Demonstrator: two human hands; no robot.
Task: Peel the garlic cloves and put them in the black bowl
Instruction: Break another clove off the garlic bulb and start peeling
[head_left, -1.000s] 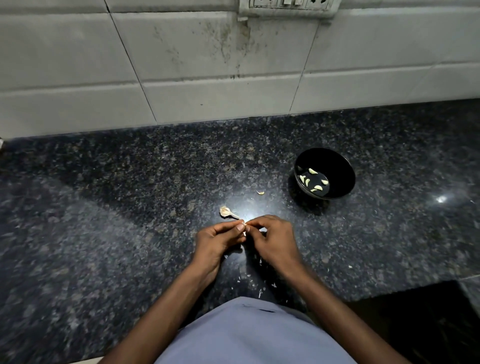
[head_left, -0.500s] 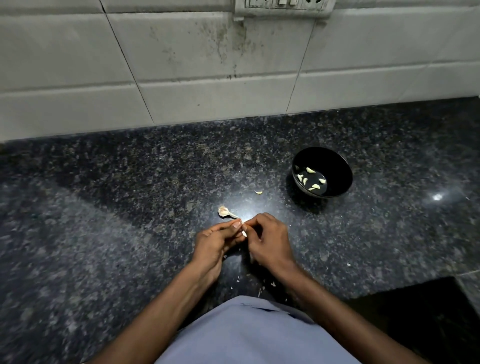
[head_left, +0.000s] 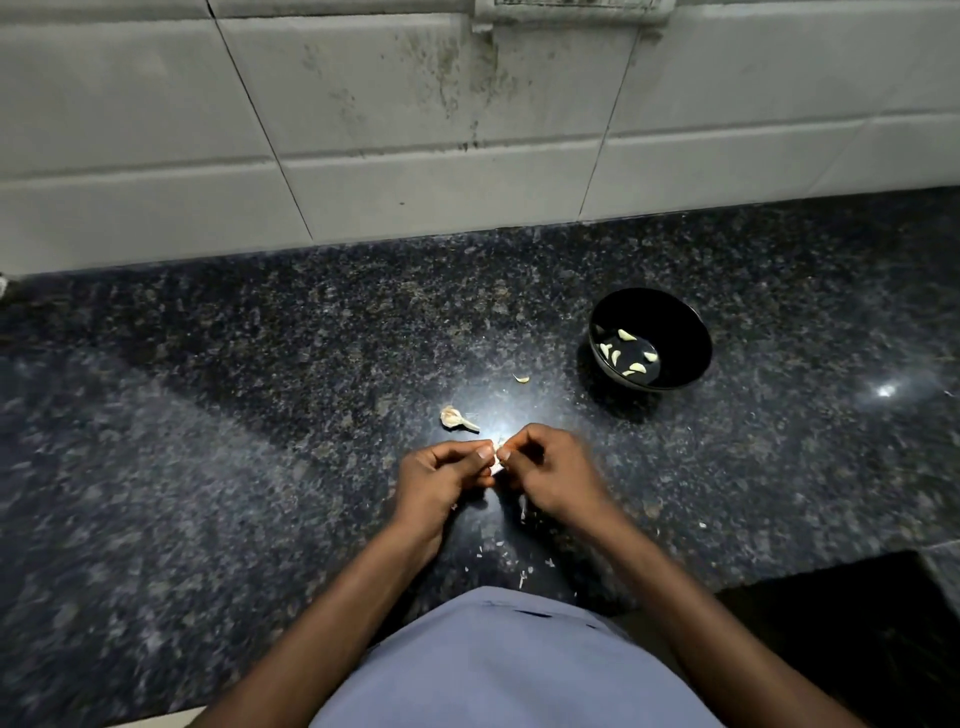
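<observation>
Both hands meet over the dark granite counter (head_left: 260, 415), on the near left side of the black bowl (head_left: 685, 332). Left hand (head_left: 441, 480) and right hand (head_left: 553, 475) are each closed in a pinch on the same small garlic clove (head_left: 497, 462), which shows only as a pale bit between the fingertips; the thumbs and forefingers touch it from both sides. Black bowl stands upright on the counter and holds several peeled cloves (head_left: 627, 335) on its bottom. To the left of the bowl, near it, lies one small pale piece (head_left: 521, 379). Farther to the left of the bowl, and just beyond the hands, lies a garlic remnant with a stem (head_left: 453, 417). Small white skin flakes (head_left: 522, 577) are scattered on the counter below the hands, well apart from the bowl. Behind the bowl rises a wall of white tiles (head_left: 415, 104).
</observation>
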